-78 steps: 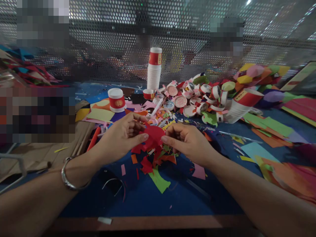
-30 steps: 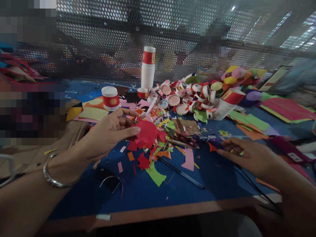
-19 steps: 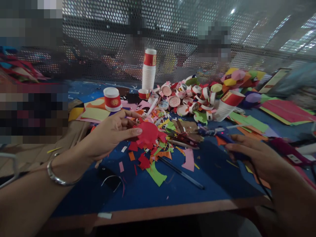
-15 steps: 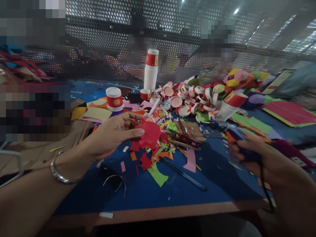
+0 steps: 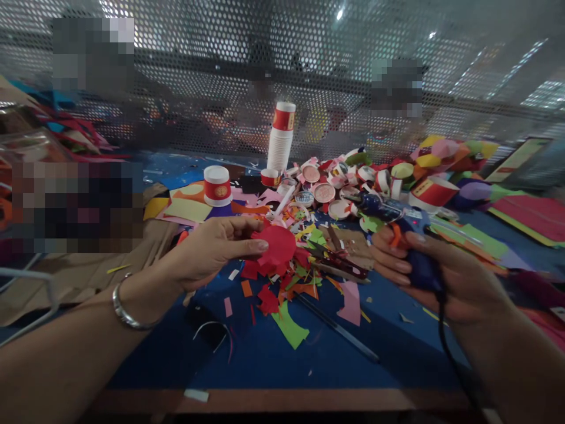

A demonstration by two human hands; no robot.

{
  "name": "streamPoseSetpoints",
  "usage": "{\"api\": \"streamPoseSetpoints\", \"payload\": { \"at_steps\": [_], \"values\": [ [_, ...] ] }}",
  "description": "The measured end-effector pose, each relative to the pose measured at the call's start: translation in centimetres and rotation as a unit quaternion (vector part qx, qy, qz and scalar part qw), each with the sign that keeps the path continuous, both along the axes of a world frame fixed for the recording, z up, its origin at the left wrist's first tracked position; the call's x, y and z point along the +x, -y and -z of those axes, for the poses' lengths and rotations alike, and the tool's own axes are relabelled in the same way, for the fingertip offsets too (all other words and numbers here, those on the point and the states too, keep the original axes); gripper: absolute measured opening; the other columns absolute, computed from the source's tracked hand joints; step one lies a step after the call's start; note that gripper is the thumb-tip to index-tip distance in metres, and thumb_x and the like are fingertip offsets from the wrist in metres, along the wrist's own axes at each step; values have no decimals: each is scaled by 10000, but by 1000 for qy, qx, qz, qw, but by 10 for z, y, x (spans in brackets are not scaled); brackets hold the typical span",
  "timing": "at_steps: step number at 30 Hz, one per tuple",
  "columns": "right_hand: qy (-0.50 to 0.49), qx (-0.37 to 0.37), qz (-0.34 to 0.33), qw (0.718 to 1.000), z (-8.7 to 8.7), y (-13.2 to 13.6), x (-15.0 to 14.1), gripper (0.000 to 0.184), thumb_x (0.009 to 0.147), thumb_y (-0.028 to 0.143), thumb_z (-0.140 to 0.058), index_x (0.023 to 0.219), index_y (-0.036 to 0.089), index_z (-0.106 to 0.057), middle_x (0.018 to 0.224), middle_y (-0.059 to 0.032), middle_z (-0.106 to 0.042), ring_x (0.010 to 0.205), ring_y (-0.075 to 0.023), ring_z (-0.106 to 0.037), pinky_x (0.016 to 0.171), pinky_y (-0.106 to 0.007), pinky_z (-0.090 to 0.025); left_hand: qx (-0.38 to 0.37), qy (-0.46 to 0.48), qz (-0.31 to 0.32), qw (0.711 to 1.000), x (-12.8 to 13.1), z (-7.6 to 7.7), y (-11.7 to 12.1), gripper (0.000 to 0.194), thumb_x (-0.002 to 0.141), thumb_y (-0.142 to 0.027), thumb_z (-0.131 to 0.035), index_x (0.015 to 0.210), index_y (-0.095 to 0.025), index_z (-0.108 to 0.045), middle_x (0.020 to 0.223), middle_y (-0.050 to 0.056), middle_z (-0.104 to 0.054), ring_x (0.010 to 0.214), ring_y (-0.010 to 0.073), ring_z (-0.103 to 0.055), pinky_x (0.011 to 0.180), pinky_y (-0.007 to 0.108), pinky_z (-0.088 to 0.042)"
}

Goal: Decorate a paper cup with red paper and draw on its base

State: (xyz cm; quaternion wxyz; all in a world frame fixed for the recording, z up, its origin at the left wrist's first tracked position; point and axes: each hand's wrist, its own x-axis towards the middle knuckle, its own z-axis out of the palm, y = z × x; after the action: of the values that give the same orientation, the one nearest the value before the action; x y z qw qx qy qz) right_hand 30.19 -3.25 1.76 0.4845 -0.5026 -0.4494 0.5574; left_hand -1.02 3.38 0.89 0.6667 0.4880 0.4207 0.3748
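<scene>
My left hand (image 5: 225,250) pinches the left edge of a red paper piece (image 5: 279,250), round in the middle with cut tabs at its rim, held above the scraps. On the right, my right hand (image 5: 424,265) is wrapped round a blue hot glue gun (image 5: 417,227) with an orange trigger; its nozzle points left and a black cord hangs down. Scissors (image 5: 339,259) with dark handles lie among the scraps between my hands. A pen (image 5: 339,330) rests in front of them, beside a green paper scrap (image 5: 291,327).
A tall stack of paper cups (image 5: 280,147) stands at the back, with another red and white cup (image 5: 217,187) to its left. Cut cup pieces (image 5: 324,191) are heaped behind the scissors. Coloured paper sheets (image 5: 527,215) lie at right. A perforated metal screen (image 5: 185,76) rises behind the table (image 5: 265,377).
My right hand has brought the glue gun up and to the left, towards the red paper. My left hand still holds the paper, and the view has shifted slightly.
</scene>
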Motion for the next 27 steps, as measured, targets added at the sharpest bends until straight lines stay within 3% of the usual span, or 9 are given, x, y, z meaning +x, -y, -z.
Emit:
{"api": "streamPoseSetpoints", "payload": {
  "at_steps": [3,6,9,12,15,17,19,24,27],
  "values": [
    [5,-25,-54,998,4,-5,-10,261,826,434,-712,724,213,-620,609,6,-419,549,-144,-375,521,-320,-329,-4,-1,8,1000,-2,1,-1,283,671,-131,-890,926,-185,-780,788,-20,-726,727,79,-655,706,196,-539],
    [86,-31,-29,995,13,-6,-17,332,780,442,-793,664,203,-595,577,6,-487,543,-139,-426,523,-302,-335,-6,-20,17,1000,-3,1,-1,291,691,-165,-886,960,-185,-778,819,7,-745,762,107,-678,720,226,-551],
    [211,21,-20,977,21,-6,-18,448,812,512,-760,553,208,-556,562,-5,-528,526,-137,-434,507,-294,-355,-10,-40,20,999,-2,0,0,304,695,-168,-883,979,-176,-776,863,20,-749,773,116,-681,723,239,-555],
    [282,87,-49,954,24,-7,-15,461,866,495,-702,517,237,-547,501,4,-502,556,-174,-516,560,-305,-461,-9,-56,31,998,0,0,1,292,706,-167,-878,981,-170,-780,831,17,-737,730,108,-663,674,224,-537],
    [315,124,-70,938,25,-7,-12,347,902,471,-667,624,265,-642,574,-16,-613,803,-259,-687,790,-375,-574,-3,-62,42,997,0,2,2,269,711,-191,-890,958,-171,-785,771,-3,-709,679,88,-632,636,204,-512],
    [349,149,-77,922,27,-8,-11,262,922,491,-639,813,275,-739,787,-46,-745,1015,-307,-709,967,-454,-557,0,-69,50,996,0,4,1,291,700,-224,-909,959,-176,-784,777,-8,-704,692,84,-631,652,198,-510],
    [385,167,-89,904,29,-8,-10,302,939,523,-599,979,282,-776,999,-61,-789,1143,-336,-686,1077,-527,-502,3,-79,60,995,0,6,1,327,694,-258,-922,980,-183,-781,803,-9,-705,726,82,-634,678,192,-510],
    [449,172,-86,873,34,-5,-6,382,955,557,-546,1124,314,-789,1302,-43,-732,1251,-367,-646,1096,-591,-498,12,-87,66,994,0,10,1,322,703,-265,-919,988,-200,-784,815,-23,-680,733,63,-607,681,172,-494],
    [481,183,-77,854,36,-2,-3,403,966,551,-534,1166,306,-783,1208,-69,-770,1193,-375,-683,1083,-613,-507,14,-95,69,993,0,11,1,317,710,-273,-914,994,-209,-788,828,-19,-681,739,66,-602,691,181,-493]
  ]
}}
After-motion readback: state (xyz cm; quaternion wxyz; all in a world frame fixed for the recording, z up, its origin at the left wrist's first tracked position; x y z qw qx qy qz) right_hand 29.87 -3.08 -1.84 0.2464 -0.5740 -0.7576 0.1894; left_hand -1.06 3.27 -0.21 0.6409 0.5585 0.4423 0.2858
